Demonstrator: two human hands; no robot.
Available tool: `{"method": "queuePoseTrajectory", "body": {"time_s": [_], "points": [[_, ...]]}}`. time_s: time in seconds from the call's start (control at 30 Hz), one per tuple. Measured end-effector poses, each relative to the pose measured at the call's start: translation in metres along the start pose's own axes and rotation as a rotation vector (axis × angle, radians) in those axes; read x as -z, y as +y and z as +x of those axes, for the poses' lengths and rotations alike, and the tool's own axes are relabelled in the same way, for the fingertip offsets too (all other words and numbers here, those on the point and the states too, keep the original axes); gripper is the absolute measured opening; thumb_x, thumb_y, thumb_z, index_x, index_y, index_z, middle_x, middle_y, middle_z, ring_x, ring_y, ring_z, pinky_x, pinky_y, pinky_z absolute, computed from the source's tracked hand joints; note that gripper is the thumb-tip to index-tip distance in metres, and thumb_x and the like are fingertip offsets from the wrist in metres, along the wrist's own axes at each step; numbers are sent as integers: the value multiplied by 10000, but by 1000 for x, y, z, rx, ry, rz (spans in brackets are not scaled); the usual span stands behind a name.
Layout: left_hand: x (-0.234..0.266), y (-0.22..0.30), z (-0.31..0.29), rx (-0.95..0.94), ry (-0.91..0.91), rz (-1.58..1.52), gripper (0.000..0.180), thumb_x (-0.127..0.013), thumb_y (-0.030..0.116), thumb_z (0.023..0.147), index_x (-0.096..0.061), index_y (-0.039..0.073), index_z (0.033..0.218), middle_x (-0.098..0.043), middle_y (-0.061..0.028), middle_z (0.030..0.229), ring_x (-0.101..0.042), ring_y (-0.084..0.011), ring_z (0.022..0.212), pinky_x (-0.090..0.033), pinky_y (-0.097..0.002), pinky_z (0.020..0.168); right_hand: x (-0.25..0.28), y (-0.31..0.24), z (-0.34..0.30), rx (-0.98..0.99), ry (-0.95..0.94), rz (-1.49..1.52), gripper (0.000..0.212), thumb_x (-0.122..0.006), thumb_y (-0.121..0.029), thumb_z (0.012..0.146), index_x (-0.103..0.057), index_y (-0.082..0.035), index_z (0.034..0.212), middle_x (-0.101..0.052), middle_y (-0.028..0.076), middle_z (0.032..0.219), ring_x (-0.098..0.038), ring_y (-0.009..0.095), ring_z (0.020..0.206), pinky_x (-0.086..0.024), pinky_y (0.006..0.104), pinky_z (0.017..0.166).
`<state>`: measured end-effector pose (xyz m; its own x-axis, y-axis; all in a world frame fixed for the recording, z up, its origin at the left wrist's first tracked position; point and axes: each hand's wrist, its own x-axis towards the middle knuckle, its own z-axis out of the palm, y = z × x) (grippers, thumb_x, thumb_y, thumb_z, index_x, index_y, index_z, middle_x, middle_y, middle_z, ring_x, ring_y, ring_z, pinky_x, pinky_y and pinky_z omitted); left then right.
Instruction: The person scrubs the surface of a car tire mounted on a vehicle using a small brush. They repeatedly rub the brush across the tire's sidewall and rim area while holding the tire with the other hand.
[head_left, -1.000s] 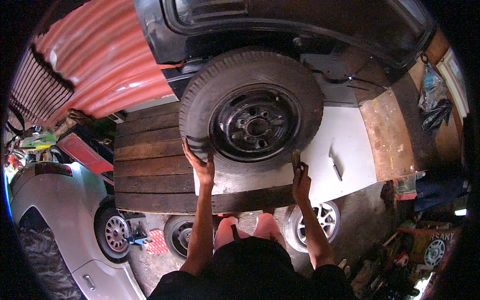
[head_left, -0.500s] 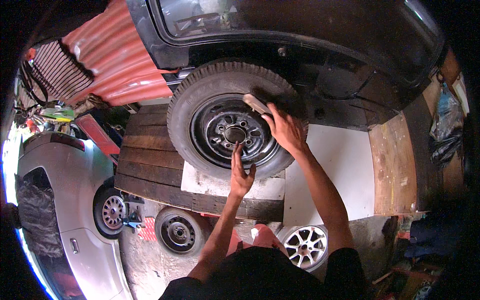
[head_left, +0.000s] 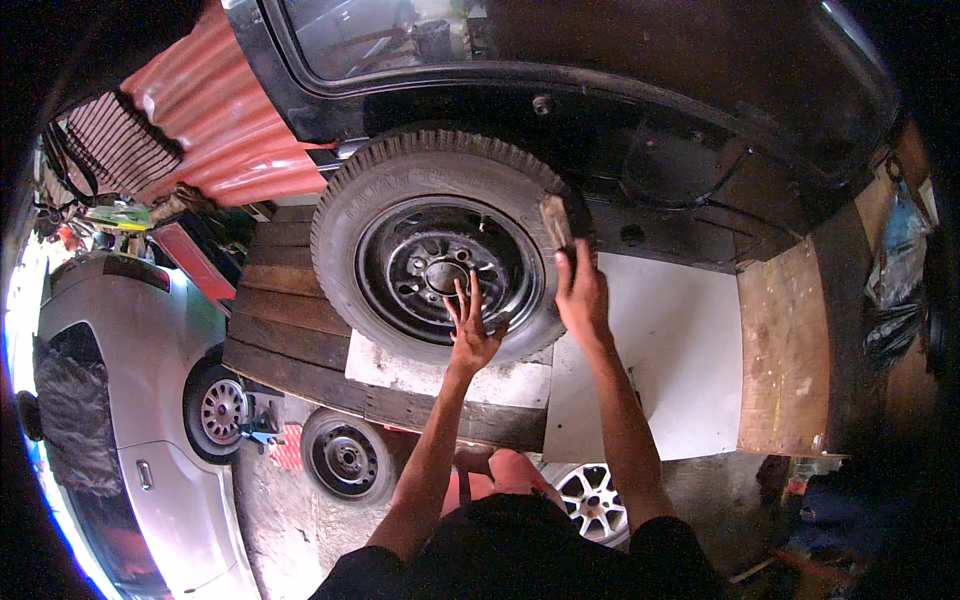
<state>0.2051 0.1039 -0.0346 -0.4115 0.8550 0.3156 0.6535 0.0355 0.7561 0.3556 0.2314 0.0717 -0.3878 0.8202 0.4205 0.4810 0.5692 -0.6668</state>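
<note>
A tyre (head_left: 340, 230) on a black steel rim (head_left: 385, 235) lies on a white board (head_left: 400, 368) on a plank bench. My left hand (head_left: 474, 338) rests at the near part of the rim, its fingers spread over the area by the hub hole and holding nothing. My right hand (head_left: 583, 295) is closed around one end of what looks like a scrubbing brush (head_left: 555, 222) with a flat, pale back. The brush is over the right sidewall of the tyre; its underside is hidden, so I cannot tell if it touches the rubber.
Beyond the tyre is a dark vehicle panel with a window (head_left: 390, 40). A white sheet (head_left: 670, 350) covers the bench's right part. On the floor stand another steel-rimmed wheel (head_left: 345, 455) and a white spoked wheel (head_left: 592, 500). A silver car (head_left: 175, 400) is at left.
My right hand and the brush have moved from the rim's upper right edge onto the right sidewall, the brush turning more upright. My left hand's fingers have spread over the rim.
</note>
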Motion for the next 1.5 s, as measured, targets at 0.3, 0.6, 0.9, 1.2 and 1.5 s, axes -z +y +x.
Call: {"method": "queuePoseTrajectory", "body": {"time_s": [0.3, 0.6, 0.9, 1.2, 1.5], "points": [[-13, 0, -1, -4, 18, 200, 1098, -723, 93, 662, -100, -13, 1560, -92, -209, 1637, 41, -454, 1501, 34, -651, 1170, -37, 46, -87, -173, -95, 125, 357, -530, -197, 1011, -474, 43, 1270, -645, 336, 876, -640, 505, 774, -503, 529, 632], [-7, 1, 2, -25, 5, 166, 1000, -460, -126, 619, -158, 7, 1563, -135, -173, 1638, -4, -418, 1511, -5, -641, 1181, -89, 63, -147, -380, -99, 97, 309, -496, -234, 1019, -410, -43, 1246, -636, 309, 816, -622, 525, 811, -471, 594, 627], [24, -20, -24, 72, -83, -76, 1069, -405, -187, 582, -236, 149, 1582, -86, -194, 1649, -26, -476, 1492, -132, -501, 1214, -61, 33, -99, -282, 58, 237, 269, -450, -230, 1047, -422, -24, 1218, -605, 273, 734, -606, 522, 715, -433, 560, 589], [49, -42, -73, 141, -26, -194, 1082, -353, -197, 569, -192, 125, 1589, -297, -215, 1586, -282, -316, 1470, -286, -347, 1158, -118, 34, -181, -540, 21, 260, 379, -428, -340, 1050, -426, -24, 1260, -644, 311, 850, -618, 531, 792, -449, 555, 638], [67, -53, -117, 189, 5, -148, 1077, -360, -191, 594, -192, 171, 1595, -292, -193, 1591, -425, -280, 1397, -420, -282, 997, -191, 14, -225, -672, -51, 267, 565, -398, -358, 1057, -285, -1, 1479, -637, 370, 974, -602, 534, 931, -456, 580, 693]]}}
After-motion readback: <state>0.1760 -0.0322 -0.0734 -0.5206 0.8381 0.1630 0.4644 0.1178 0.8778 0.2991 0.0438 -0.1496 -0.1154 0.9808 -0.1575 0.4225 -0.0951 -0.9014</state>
